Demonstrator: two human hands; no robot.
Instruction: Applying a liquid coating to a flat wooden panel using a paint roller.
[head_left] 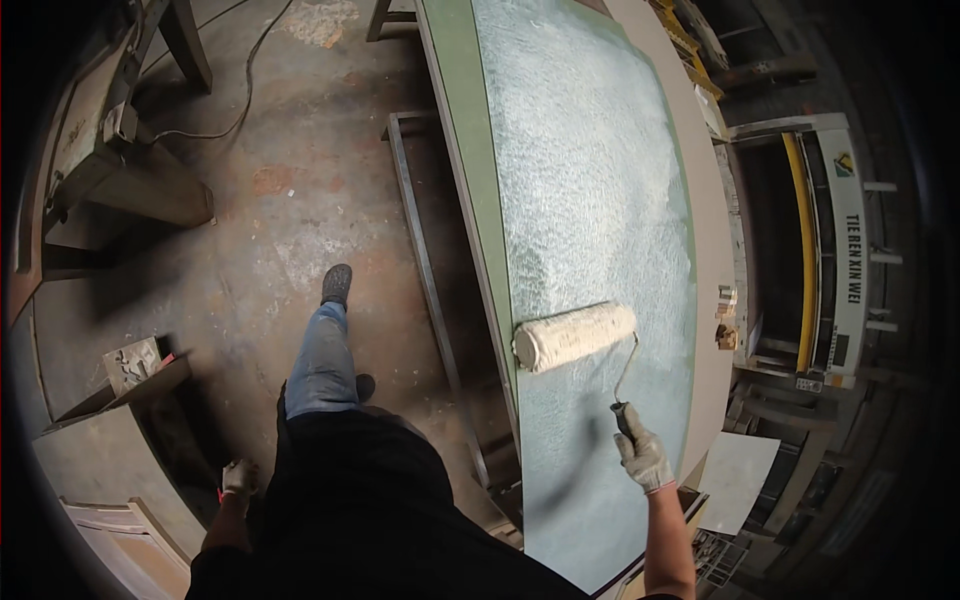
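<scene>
In my right hand (645, 460), which wears a pale work glove, is the dark handle of a paint roller (575, 338). The roller's thick cream sleeve rests across a long panel (585, 200). Wet, whitish coating with a stippled texture covers the panel beyond the roller; nearer me its pale blue-green surface looks smoother. A thin wire frame joins sleeve and handle. My left hand (238, 477), also gloved, hangs low at my left side with its fingers curled. I see nothing in it, and it is nearest to a board-topped box at the lower left.
A green strip (462, 110) borders the panel's left side, above a metal support frame (420, 240). Machinery stands at the left, with a cable (245, 100) along the floor. Shelving and a yellow rail (803, 250) line the right. A white sheet (738, 482) lies near my right arm.
</scene>
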